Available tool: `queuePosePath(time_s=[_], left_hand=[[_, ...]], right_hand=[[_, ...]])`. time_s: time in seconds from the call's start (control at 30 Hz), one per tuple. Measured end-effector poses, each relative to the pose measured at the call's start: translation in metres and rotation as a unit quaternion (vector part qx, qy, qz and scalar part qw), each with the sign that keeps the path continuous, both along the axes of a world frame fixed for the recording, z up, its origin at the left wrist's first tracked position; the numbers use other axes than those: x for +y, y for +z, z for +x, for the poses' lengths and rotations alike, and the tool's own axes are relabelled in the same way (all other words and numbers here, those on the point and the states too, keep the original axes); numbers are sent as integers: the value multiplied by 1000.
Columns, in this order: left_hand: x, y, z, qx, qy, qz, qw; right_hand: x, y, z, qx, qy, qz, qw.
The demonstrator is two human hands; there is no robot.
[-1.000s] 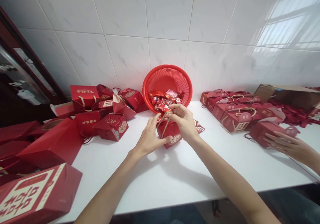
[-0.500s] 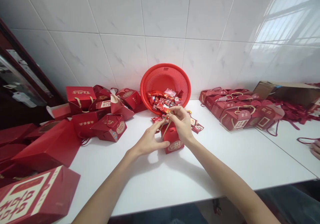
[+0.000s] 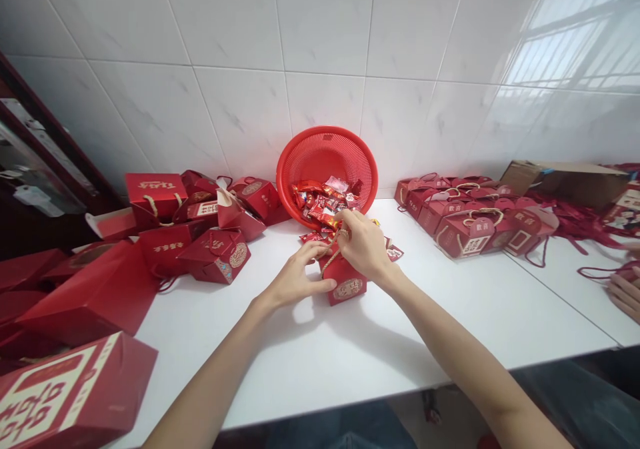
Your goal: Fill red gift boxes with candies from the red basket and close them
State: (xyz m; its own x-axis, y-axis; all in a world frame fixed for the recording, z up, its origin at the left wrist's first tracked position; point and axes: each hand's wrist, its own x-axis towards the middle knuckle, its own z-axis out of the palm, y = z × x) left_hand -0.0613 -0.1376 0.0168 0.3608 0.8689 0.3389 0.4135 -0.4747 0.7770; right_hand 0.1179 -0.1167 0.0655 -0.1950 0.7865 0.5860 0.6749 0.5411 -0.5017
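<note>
A small red gift box (image 3: 346,277) with a gold oval print stands upright on the white table. My left hand (image 3: 295,274) grips its left side, thumb against the front and fingers reaching round to the top. My right hand (image 3: 364,241) is closed over the top of the box and pinches its twisted gold cord (image 3: 330,259); the fingertips are partly hidden. Just behind the box, wrapped candies (image 3: 327,203) lie in a tilted red plastic basket (image 3: 325,143), and a few more have spilled onto the table.
Red gift boxes (image 3: 107,289) of several sizes crowd the left side. Rows of closed red boxes (image 3: 463,217) stand at the right, beside a brown carton (image 3: 565,181) and dark red ribbons (image 3: 575,221). At the right edge another person's hand (image 3: 625,289) is near a red cord.
My right hand has closed further over the cord and moved slightly down towards the box top. My left hand stays on the box. The other person's hands show more at the right edge.
</note>
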Motion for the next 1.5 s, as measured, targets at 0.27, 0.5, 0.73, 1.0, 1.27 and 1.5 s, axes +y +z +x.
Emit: queuePosePath(time_s=[0.27, 0.5, 0.73, 1.0, 1.27, 1.5], left_hand=[[-4, 1, 5, -26, -11, -8, 1000], [0, -1, 7, -148, 52, 2, 988], [5, -12, 11, -65, 83, -21, 994], [0, -20, 26, -56, 20, -50, 997], [2, -23, 25, -33, 15, -46, 998], [3, -28, 25, 14, 14, -58, 998]], right_hand=[[-18, 16, 2, -13, -15, -18, 1000], [-31, 48, 62, 168, 10, 47, 985], [-46, 58, 175, 290, -141, 149, 935], [-15, 1, 300, 273, -336, 30, 901], [-14, -18, 338, 214, -385, 39, 897], [-43, -69, 353, 171, -510, -51, 841]])
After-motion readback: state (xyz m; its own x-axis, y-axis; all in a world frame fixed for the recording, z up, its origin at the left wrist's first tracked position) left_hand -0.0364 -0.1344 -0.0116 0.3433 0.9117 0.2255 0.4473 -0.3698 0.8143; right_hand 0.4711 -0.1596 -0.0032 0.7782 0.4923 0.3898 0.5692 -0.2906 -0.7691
